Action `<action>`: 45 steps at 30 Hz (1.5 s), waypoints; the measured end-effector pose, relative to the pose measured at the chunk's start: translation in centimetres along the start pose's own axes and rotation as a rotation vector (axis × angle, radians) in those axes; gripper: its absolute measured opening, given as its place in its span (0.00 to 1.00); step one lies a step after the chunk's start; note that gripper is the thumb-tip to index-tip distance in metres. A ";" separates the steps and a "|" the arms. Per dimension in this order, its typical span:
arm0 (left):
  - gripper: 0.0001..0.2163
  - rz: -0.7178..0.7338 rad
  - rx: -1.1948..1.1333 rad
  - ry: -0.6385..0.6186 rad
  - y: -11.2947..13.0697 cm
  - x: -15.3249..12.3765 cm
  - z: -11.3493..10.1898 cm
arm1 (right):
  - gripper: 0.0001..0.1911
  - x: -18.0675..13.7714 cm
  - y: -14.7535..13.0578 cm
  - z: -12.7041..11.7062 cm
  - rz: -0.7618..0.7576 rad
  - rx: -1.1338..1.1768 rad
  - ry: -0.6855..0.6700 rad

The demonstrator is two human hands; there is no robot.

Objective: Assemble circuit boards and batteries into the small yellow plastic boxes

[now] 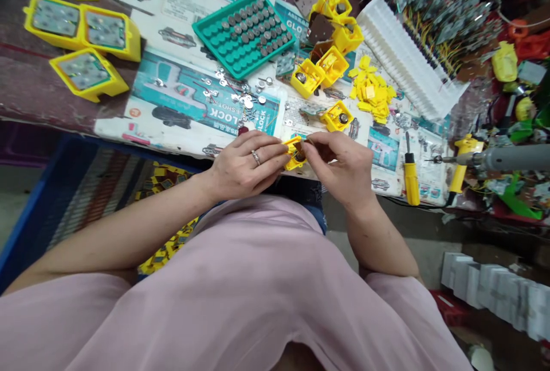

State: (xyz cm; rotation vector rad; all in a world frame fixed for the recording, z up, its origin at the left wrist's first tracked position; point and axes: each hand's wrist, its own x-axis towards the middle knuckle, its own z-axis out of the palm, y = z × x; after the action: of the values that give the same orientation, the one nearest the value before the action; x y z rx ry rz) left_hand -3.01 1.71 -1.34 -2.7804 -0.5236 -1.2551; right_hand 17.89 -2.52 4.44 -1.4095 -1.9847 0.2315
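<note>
Close to the table's front edge, my left hand [251,162] has its fingers closed around a small yellow plastic housing [294,154]. From the other side my right hand [341,168] pinches at the housing's opening, thumb and index finger together. Whatever the right fingertips hold is too small and too covered to make out. Just beyond my hands stands another yellow housing [337,116] with a round metal part inside. Loose small metal pieces [249,102] lie scattered past my left hand. A teal tray [244,33] holds rows of button cells.
More yellow housings [320,67] stand behind, beside a pile of yellow plastic pieces [372,93]. At right are a yellow-handled screwdriver [411,179], a grey power screwdriver [494,159] and a white ribbed rack [406,53]. Yellow boxes with grey boards [105,30] sit at left; a blue crate [38,210] is below.
</note>
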 end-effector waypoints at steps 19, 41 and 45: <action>0.08 -0.010 0.037 -0.047 0.3 0.5 0.1 | 0.07 0.4 1.0 -0.5 0.165 0.252 -0.086; 0.08 -0.032 0.087 -0.012 0.3 -0.2 0.3 | 0.10 -2.9 2.0 -1.7 -0.423 -0.243 -0.041; 0.07 -0.042 0.112 -0.042 0.2 -0.3 0.3 | 0.12 -3.0 2.2 -1.7 -0.394 -0.216 -0.058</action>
State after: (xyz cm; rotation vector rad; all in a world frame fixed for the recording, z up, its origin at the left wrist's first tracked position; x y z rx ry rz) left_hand -2.91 1.45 -1.76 -2.7216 -0.6374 -1.1398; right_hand 21.13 -4.76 3.31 -1.1126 -2.3409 -0.1245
